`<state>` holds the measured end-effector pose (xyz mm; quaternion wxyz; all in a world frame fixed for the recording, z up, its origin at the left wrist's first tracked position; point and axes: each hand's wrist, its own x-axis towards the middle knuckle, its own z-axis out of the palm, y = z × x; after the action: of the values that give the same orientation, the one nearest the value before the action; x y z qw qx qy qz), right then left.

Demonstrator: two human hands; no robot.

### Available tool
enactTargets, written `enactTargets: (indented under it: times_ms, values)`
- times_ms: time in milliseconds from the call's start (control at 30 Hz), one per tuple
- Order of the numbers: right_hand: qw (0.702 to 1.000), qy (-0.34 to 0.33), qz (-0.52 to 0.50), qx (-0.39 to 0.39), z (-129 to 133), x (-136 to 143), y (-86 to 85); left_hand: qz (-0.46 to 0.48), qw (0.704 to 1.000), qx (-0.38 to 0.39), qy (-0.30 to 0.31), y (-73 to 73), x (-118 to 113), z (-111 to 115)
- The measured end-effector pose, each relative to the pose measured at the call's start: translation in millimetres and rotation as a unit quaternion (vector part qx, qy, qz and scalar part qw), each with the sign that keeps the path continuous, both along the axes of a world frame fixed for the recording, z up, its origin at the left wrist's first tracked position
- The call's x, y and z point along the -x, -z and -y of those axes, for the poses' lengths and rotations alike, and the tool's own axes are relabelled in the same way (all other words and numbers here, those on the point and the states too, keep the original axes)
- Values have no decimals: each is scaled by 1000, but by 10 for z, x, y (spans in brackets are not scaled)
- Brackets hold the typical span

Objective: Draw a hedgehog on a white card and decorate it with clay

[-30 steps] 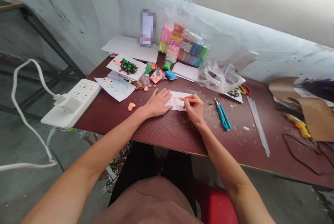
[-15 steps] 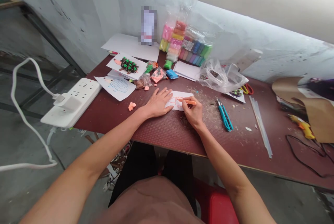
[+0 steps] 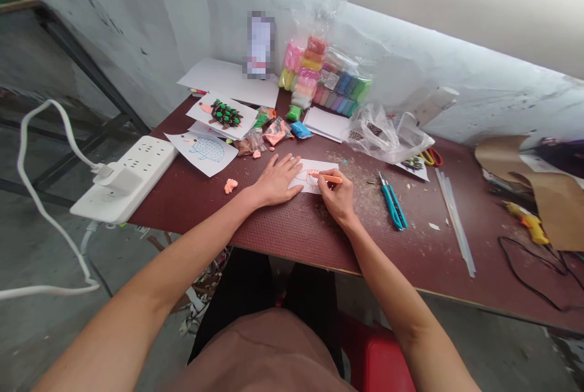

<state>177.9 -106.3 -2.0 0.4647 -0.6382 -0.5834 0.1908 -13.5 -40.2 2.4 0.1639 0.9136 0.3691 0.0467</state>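
Under my hands lies a white sheet of paper (image 3: 314,188) with an orange line drawing on it. My left hand (image 3: 279,181) is flat with fingers spread, pressing on the paper's left part and the table. Between the fingers of my right hand (image 3: 336,195) is an orange marker (image 3: 332,178), its tip on the drawing. Left of my left hand sits a lump of peach clay (image 3: 230,185). Beyond it are a sheet with a blue hedgehog drawing (image 3: 203,151) and a sheet bearing a hedgehog with dark, green-dotted spines (image 3: 225,113).
A teal utility knife (image 3: 393,202) and clear glue sticks (image 3: 456,224) lie to the right, with a yellow glue gun (image 3: 529,221) beyond. Colored clay packs (image 3: 340,87) and a plastic bag (image 3: 387,136) stand at the back. A white power strip (image 3: 125,179) overhangs the left edge.
The marker has shifted very slightly over the drawing, where the orange marks look a little fuller. My left hand stays in place.
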Motion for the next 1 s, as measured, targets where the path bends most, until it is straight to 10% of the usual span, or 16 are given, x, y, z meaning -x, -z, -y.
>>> enactTargets:
  times_ms: [1000]
  values:
    - [999, 28, -1, -21, -14, -31, 53, 18, 1000, -1, 3, 46, 10, -16]
